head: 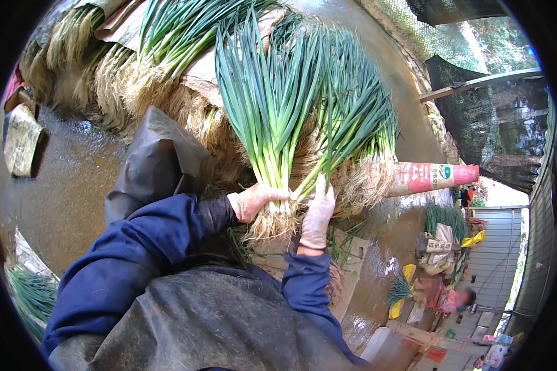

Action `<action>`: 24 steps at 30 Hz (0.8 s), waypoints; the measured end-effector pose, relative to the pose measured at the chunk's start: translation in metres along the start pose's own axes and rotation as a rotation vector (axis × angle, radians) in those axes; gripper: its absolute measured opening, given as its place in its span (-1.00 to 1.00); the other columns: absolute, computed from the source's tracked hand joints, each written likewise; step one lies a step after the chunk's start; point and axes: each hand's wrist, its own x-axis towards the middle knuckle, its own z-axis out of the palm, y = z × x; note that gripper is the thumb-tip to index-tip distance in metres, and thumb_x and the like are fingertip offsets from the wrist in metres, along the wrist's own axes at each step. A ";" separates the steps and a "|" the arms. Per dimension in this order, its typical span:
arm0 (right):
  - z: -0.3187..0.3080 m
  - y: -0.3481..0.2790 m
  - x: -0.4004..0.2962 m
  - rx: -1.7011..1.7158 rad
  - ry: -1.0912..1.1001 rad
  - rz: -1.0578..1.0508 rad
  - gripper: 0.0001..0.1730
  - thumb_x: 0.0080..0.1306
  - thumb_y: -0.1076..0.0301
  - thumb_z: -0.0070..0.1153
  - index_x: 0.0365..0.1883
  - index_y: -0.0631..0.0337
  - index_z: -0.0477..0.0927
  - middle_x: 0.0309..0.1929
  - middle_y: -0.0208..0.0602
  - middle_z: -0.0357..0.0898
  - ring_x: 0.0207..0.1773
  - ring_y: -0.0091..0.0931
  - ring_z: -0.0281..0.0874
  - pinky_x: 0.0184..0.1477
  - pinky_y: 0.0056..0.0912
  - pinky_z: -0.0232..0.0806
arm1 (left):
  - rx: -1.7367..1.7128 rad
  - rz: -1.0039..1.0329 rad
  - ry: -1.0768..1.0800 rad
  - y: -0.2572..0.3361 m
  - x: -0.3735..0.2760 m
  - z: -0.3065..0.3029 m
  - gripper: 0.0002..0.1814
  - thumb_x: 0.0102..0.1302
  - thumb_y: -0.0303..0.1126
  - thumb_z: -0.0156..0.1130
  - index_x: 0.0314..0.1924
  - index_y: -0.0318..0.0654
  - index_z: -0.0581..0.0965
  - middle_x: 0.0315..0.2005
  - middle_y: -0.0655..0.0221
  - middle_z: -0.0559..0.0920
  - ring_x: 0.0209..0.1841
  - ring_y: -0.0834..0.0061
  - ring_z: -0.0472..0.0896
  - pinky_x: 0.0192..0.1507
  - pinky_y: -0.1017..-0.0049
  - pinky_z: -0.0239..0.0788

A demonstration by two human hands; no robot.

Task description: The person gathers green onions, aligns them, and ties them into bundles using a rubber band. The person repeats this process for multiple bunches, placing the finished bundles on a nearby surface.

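My left hand (255,201), in a pale thin glove, grips a bunch of green onions (274,162) by the white stems just above its hanging roots. The leaves fan up and away from me. On the right, my right hand (318,208), gloved too, is closed around the lower stem of another green onion (326,163), whose base lies close to the roots of the bunch. More green onions (359,97) with tangled, straw-coloured roots lie heaped just beyond my right hand. The inner fingers of both hands are partly hidden.
Rooted green onion bundles (158,65) are piled at the upper left on sacking. A red and white printed sack (436,178) lies at the right. Wet ground (65,185) shows at the left, with a block (21,139) on it. A person (454,300) is in the far lower right.
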 end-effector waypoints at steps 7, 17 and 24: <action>-0.015 0.012 0.001 0.609 -0.199 0.286 -0.66 0.57 0.15 0.02 0.10 0.22 0.55 -0.56 -0.64 0.35 -0.62 -0.70 0.27 -0.49 -0.59 0.34 | -0.151 0.049 -0.015 0.007 -0.008 0.003 -0.74 0.29 -0.38 0.34 -0.05 -0.33 0.61 -0.38 0.36 0.68 -0.38 0.52 0.67 -0.26 0.49 0.57; 0.001 0.010 0.017 0.583 -0.376 0.428 -0.67 0.59 0.07 -0.04 -0.23 0.10 0.56 -0.61 -0.71 0.29 -0.64 -0.70 0.26 -0.40 -0.55 0.30 | -0.045 0.101 0.073 -0.006 -0.014 0.001 -0.72 0.21 -0.43 0.42 -0.08 -0.29 0.62 -0.32 0.38 0.69 -0.31 0.53 0.66 -0.24 0.48 0.53; -0.035 0.086 -0.007 0.437 -0.249 0.153 -0.46 0.57 -0.12 -0.06 0.13 0.19 0.58 -0.22 -0.48 0.60 -0.29 -0.62 0.50 -0.27 -0.59 0.36 | 0.120 0.128 0.134 -0.010 -0.010 -0.006 -0.70 0.17 -0.39 0.47 -0.10 -0.25 0.63 -0.36 0.40 0.68 -0.39 0.56 0.63 -0.41 0.53 0.46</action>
